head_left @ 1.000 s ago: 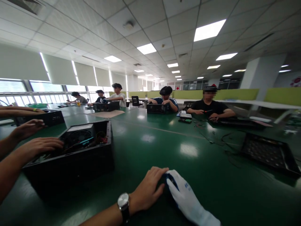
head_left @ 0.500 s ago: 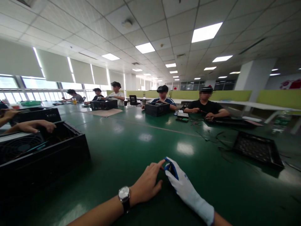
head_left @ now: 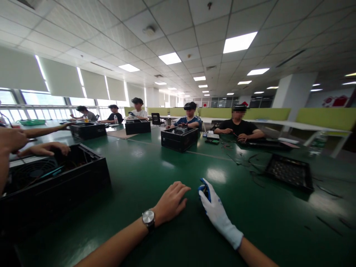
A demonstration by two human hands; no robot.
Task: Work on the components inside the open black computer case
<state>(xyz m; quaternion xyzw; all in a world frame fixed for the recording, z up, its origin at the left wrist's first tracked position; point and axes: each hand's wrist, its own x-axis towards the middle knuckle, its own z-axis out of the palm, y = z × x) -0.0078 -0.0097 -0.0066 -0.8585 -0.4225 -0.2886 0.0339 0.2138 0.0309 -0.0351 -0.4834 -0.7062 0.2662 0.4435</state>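
Observation:
My left hand (head_left: 172, 202), bare and with a round silver watch (head_left: 148, 216) on its wrist, is over the green table (head_left: 144, 167). Its fingers are apart and nothing is in them. To its right, my right hand (head_left: 214, 207) wears a white glove with blue fingertips. The gloved fingers curl round a small dark object (head_left: 206, 191), too small to name. A gap separates the two hands.
At the left, a person's hands reach over an open black computer case (head_left: 61, 181). Another black case (head_left: 180, 139) stands across the table before a seated person. A black tray (head_left: 289, 172), loose cables and a bottle (head_left: 317, 144) are at the right.
My left hand has drawn away from the gloved fingers. The black case across the table has moved nearer and turned; another at the left has shifted right. The view has turned slightly.

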